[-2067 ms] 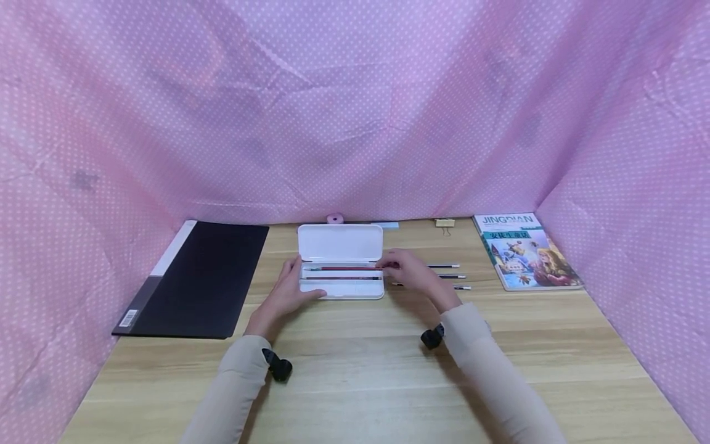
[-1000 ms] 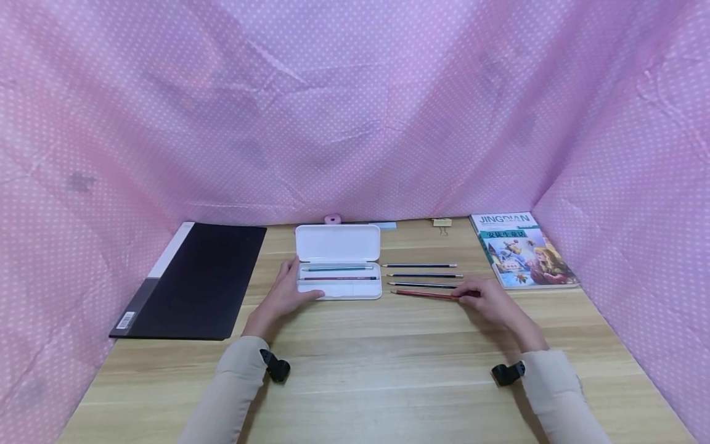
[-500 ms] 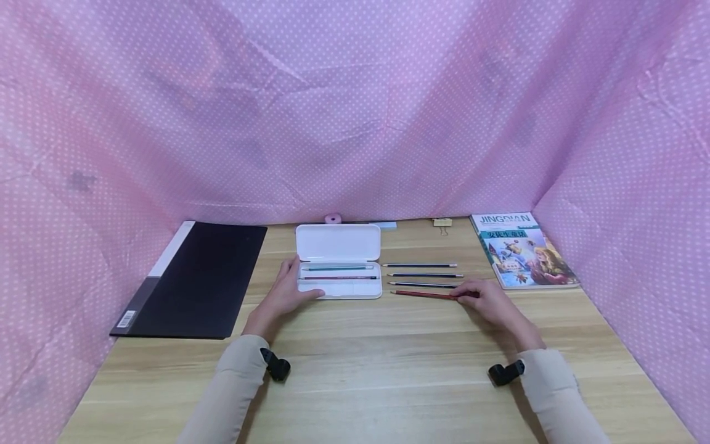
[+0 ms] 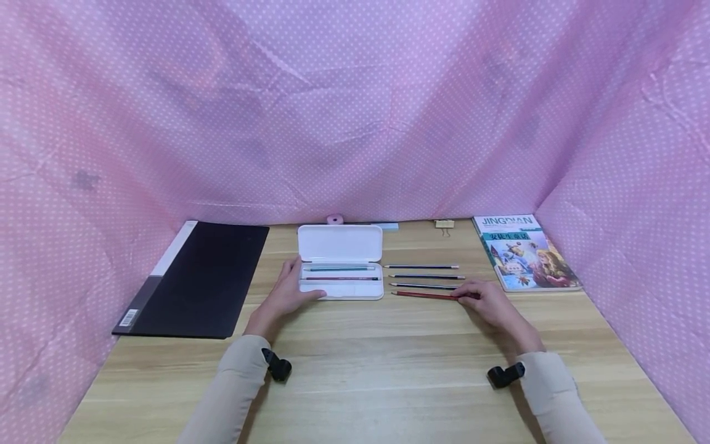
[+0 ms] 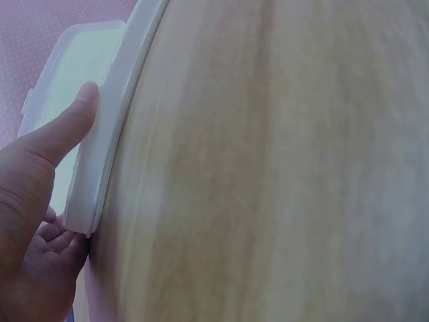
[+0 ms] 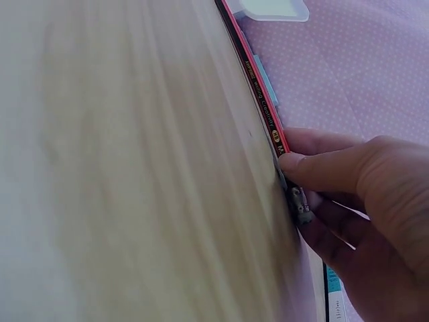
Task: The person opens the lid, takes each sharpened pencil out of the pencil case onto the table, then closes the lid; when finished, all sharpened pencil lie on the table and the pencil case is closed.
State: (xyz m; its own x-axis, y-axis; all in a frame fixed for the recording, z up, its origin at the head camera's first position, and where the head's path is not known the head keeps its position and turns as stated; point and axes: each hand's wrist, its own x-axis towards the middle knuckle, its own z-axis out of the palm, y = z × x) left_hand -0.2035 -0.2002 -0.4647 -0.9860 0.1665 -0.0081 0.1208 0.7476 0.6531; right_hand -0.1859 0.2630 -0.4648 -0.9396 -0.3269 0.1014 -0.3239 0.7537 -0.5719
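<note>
The white pencil case (image 4: 341, 290) lies open with its lid tipped back. Inside are a teal pencil (image 4: 339, 269) and a dark red pencil (image 4: 339, 279). My left hand (image 4: 286, 295) grips the case's left end; in the left wrist view the thumb (image 5: 67, 127) lies over its front rim and the fingers curl at the end. My right hand (image 4: 482, 301) pinches a red-and-black pencil (image 4: 423, 295) near its back end. That pencil is the nearest in a row, with three dark pencils (image 4: 426, 277) behind it, all points to the left.
A black folder (image 4: 194, 280) lies at the left, a picture book (image 4: 527, 253) at the back right. Along the back edge are a pink roll (image 4: 334, 219), a light blue strip (image 4: 390, 226) and a binder clip (image 4: 444, 224). Pink dotted cloth (image 4: 355, 111) surrounds the wooden table (image 4: 355, 370).
My right hand has carried the red-and-black pencil from over the case rightward to the front of the row. In the last half second it barely moves. The left hand stays on the case.
</note>
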